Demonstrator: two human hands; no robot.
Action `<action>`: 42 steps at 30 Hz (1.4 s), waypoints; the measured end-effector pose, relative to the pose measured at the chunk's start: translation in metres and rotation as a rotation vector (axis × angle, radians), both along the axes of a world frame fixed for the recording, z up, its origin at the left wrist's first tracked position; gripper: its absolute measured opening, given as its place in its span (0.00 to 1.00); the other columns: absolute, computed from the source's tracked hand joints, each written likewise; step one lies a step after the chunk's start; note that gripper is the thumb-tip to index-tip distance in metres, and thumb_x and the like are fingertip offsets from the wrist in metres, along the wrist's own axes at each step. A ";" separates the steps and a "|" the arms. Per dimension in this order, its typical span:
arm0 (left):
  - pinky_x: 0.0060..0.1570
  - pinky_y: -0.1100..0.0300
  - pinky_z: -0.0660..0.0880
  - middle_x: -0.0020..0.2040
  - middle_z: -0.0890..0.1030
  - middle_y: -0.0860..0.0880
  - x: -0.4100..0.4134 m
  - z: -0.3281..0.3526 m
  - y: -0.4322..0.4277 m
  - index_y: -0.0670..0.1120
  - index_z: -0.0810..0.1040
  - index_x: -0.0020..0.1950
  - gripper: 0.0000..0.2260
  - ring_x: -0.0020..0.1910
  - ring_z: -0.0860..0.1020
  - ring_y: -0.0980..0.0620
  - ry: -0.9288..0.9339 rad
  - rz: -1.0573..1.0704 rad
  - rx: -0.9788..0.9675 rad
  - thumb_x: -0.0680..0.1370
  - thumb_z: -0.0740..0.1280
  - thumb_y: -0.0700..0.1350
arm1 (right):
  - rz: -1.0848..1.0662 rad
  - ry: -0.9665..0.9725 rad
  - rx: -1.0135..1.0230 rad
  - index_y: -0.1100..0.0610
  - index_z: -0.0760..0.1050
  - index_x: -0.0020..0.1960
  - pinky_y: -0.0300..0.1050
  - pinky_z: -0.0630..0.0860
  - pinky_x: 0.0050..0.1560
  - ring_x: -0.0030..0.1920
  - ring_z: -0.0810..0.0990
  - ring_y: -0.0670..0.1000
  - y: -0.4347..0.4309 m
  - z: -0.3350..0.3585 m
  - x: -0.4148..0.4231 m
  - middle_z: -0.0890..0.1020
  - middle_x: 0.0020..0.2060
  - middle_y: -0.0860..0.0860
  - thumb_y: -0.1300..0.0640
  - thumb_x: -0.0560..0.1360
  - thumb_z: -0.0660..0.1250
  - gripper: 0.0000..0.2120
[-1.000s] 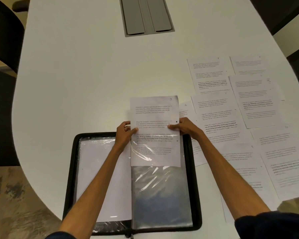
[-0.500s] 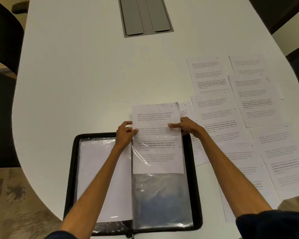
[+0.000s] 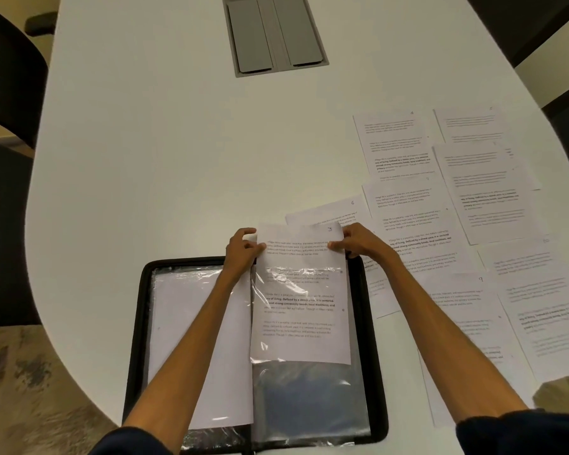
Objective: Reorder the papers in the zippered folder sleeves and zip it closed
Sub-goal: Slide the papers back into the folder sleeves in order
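A: What's hiding?
B: Most of sheet 3 (image 3: 301, 310) is sitting inside the glaring right sleeve (image 3: 309, 399) of the zippered folder (image 3: 364, 323); the left hand (image 3: 242, 249) and right hand (image 3: 358, 241) are pinching its top.
A: Loose pages (image 3: 404, 205)?
B: Overlapping, cropped; I'm not counting them reliably.

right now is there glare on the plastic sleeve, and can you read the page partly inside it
Head view: white glare streaks cross the clear sleeve over the sheet; its bold lines show, the small print is too soft to read; the wide lens bows the table edges; the loose pages at far right blur most.
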State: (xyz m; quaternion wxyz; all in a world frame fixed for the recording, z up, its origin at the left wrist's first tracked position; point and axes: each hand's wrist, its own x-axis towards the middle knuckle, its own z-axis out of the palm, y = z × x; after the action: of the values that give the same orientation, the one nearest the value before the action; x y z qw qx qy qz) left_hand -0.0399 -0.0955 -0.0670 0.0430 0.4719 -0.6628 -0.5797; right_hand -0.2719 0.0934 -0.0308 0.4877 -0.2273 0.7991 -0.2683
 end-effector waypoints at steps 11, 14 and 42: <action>0.42 0.57 0.75 0.36 0.78 0.47 0.022 0.009 0.000 0.57 0.72 0.68 0.27 0.35 0.76 0.52 -0.080 -0.304 -0.163 0.72 0.69 0.36 | -0.057 0.195 -0.203 0.51 0.83 0.48 0.38 0.77 0.45 0.43 0.81 0.44 -0.002 -0.006 0.013 0.84 0.41 0.47 0.60 0.72 0.73 0.06; 0.49 0.54 0.77 0.44 0.80 0.49 0.018 0.012 0.002 0.53 0.75 0.66 0.22 0.43 0.78 0.48 -0.138 -0.372 -0.231 0.73 0.71 0.41 | 0.064 0.197 -0.140 0.49 0.83 0.46 0.38 0.77 0.46 0.46 0.83 0.46 0.001 -0.006 0.012 0.85 0.45 0.49 0.59 0.71 0.73 0.07; 0.62 0.49 0.62 0.59 0.73 0.49 0.000 0.009 0.022 0.49 0.82 0.55 0.11 0.65 0.65 0.50 -0.293 -0.795 -0.503 0.78 0.67 0.54 | 0.338 0.023 0.021 0.60 0.85 0.45 0.46 0.75 0.59 0.49 0.82 0.46 0.007 -0.004 0.012 0.86 0.43 0.49 0.58 0.68 0.78 0.07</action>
State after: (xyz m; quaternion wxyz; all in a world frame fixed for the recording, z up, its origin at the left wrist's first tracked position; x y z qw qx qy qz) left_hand -0.0400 -0.0731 -0.0576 -0.1630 0.2340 -0.9101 -0.3007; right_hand -0.2603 0.1005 -0.0350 0.5193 -0.3562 0.7577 -0.1714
